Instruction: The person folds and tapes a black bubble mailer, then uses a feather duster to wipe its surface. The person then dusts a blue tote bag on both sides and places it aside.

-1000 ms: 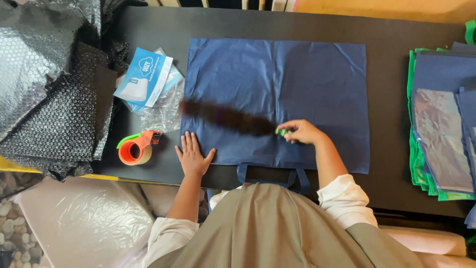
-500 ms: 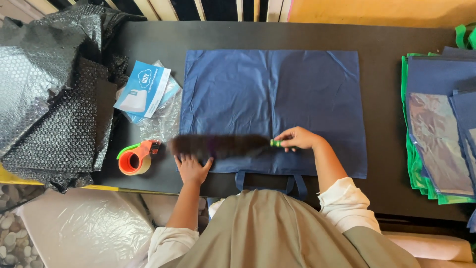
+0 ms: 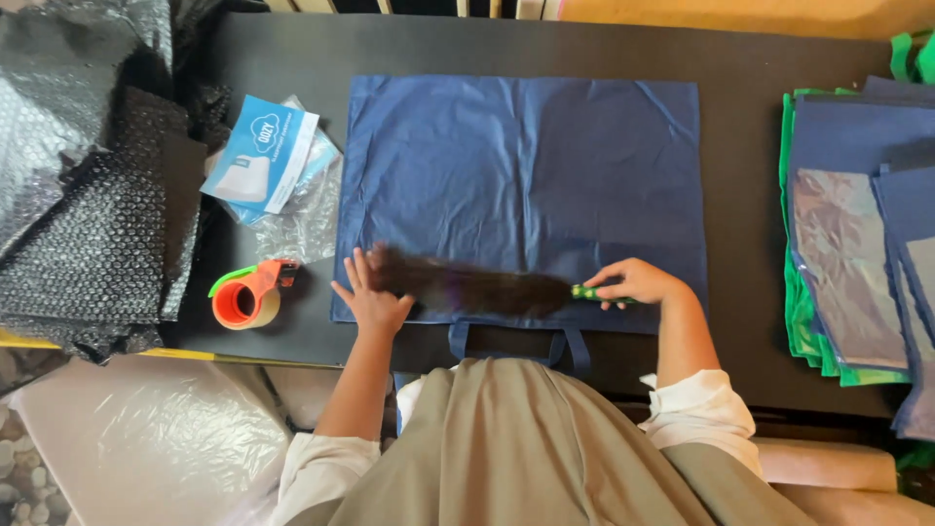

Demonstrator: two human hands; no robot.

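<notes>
A dark blue fabric bag (image 3: pixel 526 175) lies flat on the black table (image 3: pixel 750 292), its handles (image 3: pixel 516 343) hanging toward me. My right hand (image 3: pixel 633 283) grips the green handle of a dark bristled brush (image 3: pixel 467 288) that lies across the bag's near edge, blurred with motion. My left hand (image 3: pixel 370 297) presses flat with fingers spread on the bag's near left corner, right next to the brush tip.
An orange and green tape dispenser (image 3: pixel 248 297) sits left of the bag. A blue and white packet in clear plastic (image 3: pixel 263 161) lies beyond it. Black bubble wrap (image 3: pixel 78 195) is heaped at the left. A stack of blue and green bags (image 3: pixel 857 234) lies at the right.
The brush has swept down the bag toward its near edge and slid rightward. My right hand moved right with it. My left hand stayed pressed on the bag's corner.
</notes>
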